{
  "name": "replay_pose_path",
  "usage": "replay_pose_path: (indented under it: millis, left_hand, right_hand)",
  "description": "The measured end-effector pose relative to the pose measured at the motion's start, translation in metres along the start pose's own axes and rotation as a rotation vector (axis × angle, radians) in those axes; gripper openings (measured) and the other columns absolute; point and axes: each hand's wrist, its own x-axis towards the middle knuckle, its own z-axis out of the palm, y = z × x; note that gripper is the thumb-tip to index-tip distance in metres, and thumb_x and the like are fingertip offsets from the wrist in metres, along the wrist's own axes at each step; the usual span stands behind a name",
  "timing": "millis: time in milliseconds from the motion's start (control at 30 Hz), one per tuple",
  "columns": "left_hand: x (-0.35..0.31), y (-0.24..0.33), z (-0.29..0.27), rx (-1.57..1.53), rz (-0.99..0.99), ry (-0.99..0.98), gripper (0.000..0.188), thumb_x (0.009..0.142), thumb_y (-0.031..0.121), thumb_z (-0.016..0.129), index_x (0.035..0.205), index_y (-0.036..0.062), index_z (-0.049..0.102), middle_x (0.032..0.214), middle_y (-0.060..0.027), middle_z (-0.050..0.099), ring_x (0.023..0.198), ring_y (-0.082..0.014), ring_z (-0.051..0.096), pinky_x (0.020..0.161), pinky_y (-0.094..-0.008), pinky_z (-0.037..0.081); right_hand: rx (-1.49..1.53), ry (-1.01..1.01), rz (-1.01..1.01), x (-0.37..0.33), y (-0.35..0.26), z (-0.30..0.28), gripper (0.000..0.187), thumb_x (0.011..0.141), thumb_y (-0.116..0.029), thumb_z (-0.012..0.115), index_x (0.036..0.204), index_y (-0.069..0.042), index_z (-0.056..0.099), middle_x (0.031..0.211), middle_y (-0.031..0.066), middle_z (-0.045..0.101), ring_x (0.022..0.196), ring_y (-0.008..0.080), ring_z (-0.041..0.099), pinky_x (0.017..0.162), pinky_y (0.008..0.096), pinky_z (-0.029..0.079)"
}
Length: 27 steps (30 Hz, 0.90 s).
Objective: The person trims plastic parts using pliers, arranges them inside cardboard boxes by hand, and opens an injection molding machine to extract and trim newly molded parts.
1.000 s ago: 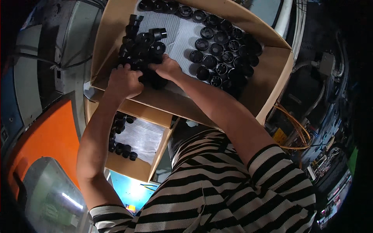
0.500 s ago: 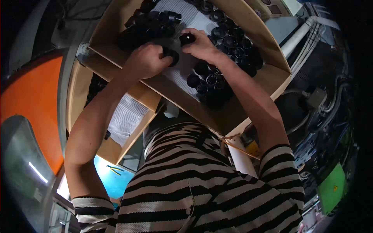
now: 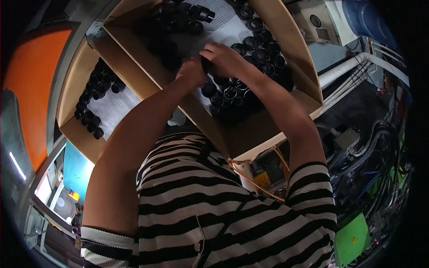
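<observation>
Both my hands are together above a large cardboard box (image 3: 313, 82) of black plastic parts. My left hand (image 3: 192, 72) is closed, its fingertips against a dark cylindrical plastic part (image 3: 206, 66). Bent over the same spot from the other side, my right hand (image 3: 222, 58) has its fingers wrapped around that part. Most of the part is hidden, so I cannot tell whether it is one piece or two pressed together. Several ring-shaped black parts (image 3: 261, 56) lie to the right, and longer black pieces (image 3: 203, 14) are heaped at the far left.
White ribbed lining (image 3: 225, 27) shows under the parts. A second cardboard box (image 3: 73, 71) at the left holds small black parts (image 3: 91, 123). An orange panel (image 3: 40, 89) stands far left. Pipes (image 3: 344, 71), cables and a green panel (image 3: 353, 241) are at the right.
My hands, each holding a black part apart before, have come together and nearer to me. The view has shifted, showing more of the left box and the machinery at right.
</observation>
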Motion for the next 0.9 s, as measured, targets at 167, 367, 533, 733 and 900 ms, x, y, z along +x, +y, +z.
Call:
replay_pose_path:
  millis: [167,367,533,733,900]
  left_hand:
    - [0.020,-0.021,0.032,0.001,0.013,0.011,0.044,0.074,0.026,0.069,0.111,0.0023,0.061,0.102,-0.0234,0.067,0.099,-0.0392,0.064,0.085,-0.0488,0.052]
    - [0.028,-0.016,0.040,-0.031,0.167,-0.029,0.034,0.076,0.025,0.068,0.104,0.0047,0.068,0.104,-0.0207,0.067,0.099,-0.0366,0.065,0.084,-0.0471,0.052]
    - [0.020,-0.009,0.022,0.016,0.105,-0.198,0.033,0.076,0.022,0.069,0.102,0.0021,0.069,0.105,-0.0230,0.068,0.102,-0.0367,0.066,0.086,-0.0438,0.054]
    - [0.022,-0.018,0.016,-0.070,-0.058,-0.229,0.029,0.076,0.018,0.068,0.099,0.0008,0.071,0.104,-0.0235,0.068,0.102,-0.0362,0.066,0.088,-0.0434,0.053]
    - [0.019,-0.010,0.015,0.095,-0.059,-0.138,0.027,0.079,0.021,0.066,0.094,-0.0001,0.071,0.102,-0.0246,0.068,0.100,-0.0375,0.066,0.088,-0.0446,0.054]
  right_hand:
    - [0.122,0.050,-0.079,0.004,0.004,0.007,0.045,0.069,-0.005,0.069,0.113,-0.009,0.058,0.104,0.0112,0.057,0.097,0.0353,0.061,0.081,0.0472,0.051]
    - [-0.087,-0.106,-0.086,-0.001,0.007,0.017,0.044,0.067,-0.005,0.070,0.109,-0.009,0.057,0.107,0.0123,0.057,0.096,0.0354,0.062,0.077,0.0429,0.054]
    - [-0.094,-0.143,-0.029,-0.003,0.008,0.024,0.047,0.066,-0.010,0.072,0.110,-0.009,0.056,0.111,0.0136,0.058,0.099,0.0359,0.062,0.080,0.0443,0.053]
    - [-0.026,-0.204,0.035,0.004,0.008,0.022,0.048,0.069,-0.015,0.072,0.114,-0.011,0.056,0.112,0.0146,0.059,0.103,0.0355,0.062,0.086,0.0480,0.051]
    - [-0.159,-0.303,0.072,0.002,0.015,0.029,0.050,0.072,-0.021,0.072,0.119,-0.012,0.057,0.115,0.0147,0.060,0.108,0.0342,0.062,0.091,0.0478,0.048]
